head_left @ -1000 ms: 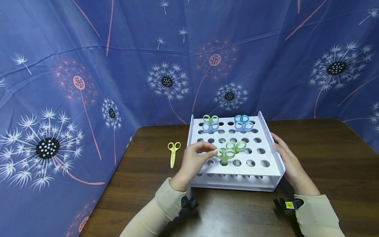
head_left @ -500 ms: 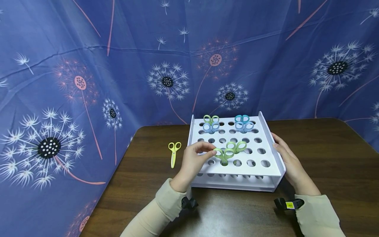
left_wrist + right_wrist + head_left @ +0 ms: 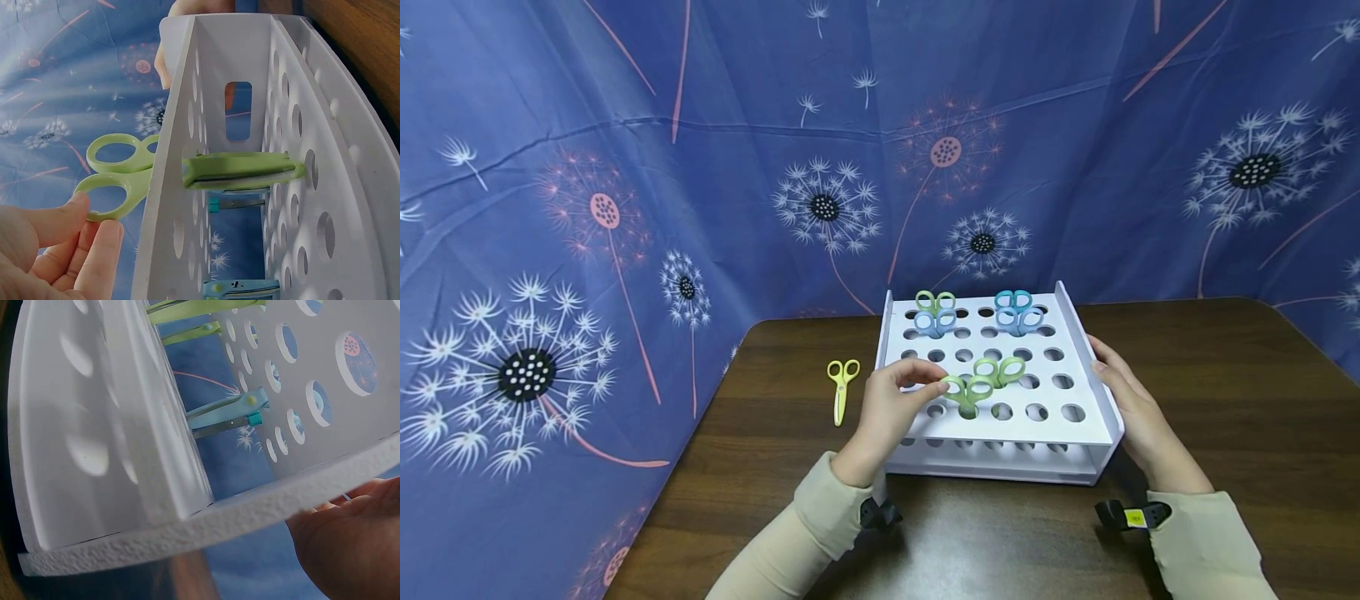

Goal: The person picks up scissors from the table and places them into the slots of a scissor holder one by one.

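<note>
My left hand pinches a handle loop of the green scissors between thumb and fingertips. Their blades go down through a front-row hole of the white rack; the left wrist view shows the green blade part between the two perforated levels. Another green pair stands just behind. My right hand holds the rack's right side panel from outside, a digit reaching over its top edge. Part of that hand is hidden behind the panel in the right wrist view.
Yellow scissors lie on the brown wooden table, left of the rack. At the rack's back stand green scissors, teal scissors, and two light blue pairs, one the left blue scissors. A blue dandelion-print cloth hangs behind.
</note>
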Demonstrator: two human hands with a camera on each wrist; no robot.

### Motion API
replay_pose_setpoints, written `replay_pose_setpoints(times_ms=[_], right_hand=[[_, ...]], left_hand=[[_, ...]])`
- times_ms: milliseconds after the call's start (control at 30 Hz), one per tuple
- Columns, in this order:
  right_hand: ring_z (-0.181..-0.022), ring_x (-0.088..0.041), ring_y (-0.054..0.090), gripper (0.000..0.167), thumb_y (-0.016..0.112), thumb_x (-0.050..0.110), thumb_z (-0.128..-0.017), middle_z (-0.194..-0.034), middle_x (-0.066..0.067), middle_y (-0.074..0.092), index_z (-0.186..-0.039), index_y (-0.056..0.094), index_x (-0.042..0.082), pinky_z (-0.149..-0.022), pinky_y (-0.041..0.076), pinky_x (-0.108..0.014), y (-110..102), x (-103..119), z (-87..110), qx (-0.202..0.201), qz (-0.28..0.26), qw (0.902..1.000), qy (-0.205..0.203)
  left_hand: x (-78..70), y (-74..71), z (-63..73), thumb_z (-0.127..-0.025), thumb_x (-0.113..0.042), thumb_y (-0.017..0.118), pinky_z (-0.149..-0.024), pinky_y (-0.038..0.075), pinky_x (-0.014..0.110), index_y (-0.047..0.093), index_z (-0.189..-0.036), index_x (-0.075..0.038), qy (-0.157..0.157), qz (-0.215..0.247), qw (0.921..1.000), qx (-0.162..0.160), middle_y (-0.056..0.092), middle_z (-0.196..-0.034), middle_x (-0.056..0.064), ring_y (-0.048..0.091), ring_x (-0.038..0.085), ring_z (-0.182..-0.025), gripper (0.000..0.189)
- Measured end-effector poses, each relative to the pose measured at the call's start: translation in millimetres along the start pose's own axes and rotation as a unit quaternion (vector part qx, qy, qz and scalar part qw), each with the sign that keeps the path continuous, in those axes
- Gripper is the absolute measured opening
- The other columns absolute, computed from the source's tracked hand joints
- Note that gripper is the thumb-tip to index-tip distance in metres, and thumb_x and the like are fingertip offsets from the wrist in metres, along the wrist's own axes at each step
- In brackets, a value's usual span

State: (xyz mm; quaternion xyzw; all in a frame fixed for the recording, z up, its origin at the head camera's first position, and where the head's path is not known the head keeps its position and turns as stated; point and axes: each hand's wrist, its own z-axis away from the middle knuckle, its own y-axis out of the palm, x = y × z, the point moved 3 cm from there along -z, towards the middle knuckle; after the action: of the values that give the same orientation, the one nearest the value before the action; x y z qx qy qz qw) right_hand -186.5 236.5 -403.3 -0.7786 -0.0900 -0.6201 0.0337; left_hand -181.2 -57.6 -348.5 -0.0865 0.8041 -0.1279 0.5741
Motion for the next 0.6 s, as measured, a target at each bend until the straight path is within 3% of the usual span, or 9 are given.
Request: replay_pose_setpoints(times_ms=[267, 400, 600], right_hand=[[-0.102, 0.006, 0.057, 0.055, 0.034, 0.029, -0.106, -0.126, 0.016, 0.048, -0.156, 0.016, 0.016, -0.079, 0.049, -0.013, -0.4, 0.1, 0.1, 0.001, -0.001, 1.0, 0.0], [-0.102, 0.006, 0.057, 0.055, 0.034, 0.029, -0.106, -0.125, 0.016, 0.048, -0.156, 0.016, 0.016, -0.079, 0.049, -0.013, 0.0, 0.1, 0.3, -0.001, 0.002, 1.0, 0.002], [-0.103, 0.007, 0.056, 0.056, 0.034, 0.029, -0.106, -0.126, 0.016, 0.047, -0.156, 0.016, 0.016, -0.08, 0.049, -0.012, 0.3, -0.3, 1.1, -0.005, 0.006, 1.0, 0.004]], left_hand=[[2.3, 2.4, 3.1, -0.081, -0.006, 0.077, -0.072, 0.055, 0.021, 0.074, -0.086, -0.007, 0.022, -0.015, 0.9996, 0.003, 0.073, -0.083, 0.004, 0.064, 0.002, -0.078, 0.006], [5.3, 3.5, 3.1, -0.081, -0.005, 0.076, -0.072, 0.055, 0.02, 0.074, -0.086, -0.006, 0.019, -0.011, 0.9998, 0.005, 0.073, -0.083, 0.006, 0.064, 0.003, -0.079, 0.006], [6.8, 5.2, 3.6, -0.081, -0.003, 0.075, -0.075, 0.055, 0.02, 0.074, -0.091, -0.002, -0.003, 0.036, 0.9992, 0.014, 0.072, -0.092, 0.016, 0.068, 0.021, -0.09, 0.01]])
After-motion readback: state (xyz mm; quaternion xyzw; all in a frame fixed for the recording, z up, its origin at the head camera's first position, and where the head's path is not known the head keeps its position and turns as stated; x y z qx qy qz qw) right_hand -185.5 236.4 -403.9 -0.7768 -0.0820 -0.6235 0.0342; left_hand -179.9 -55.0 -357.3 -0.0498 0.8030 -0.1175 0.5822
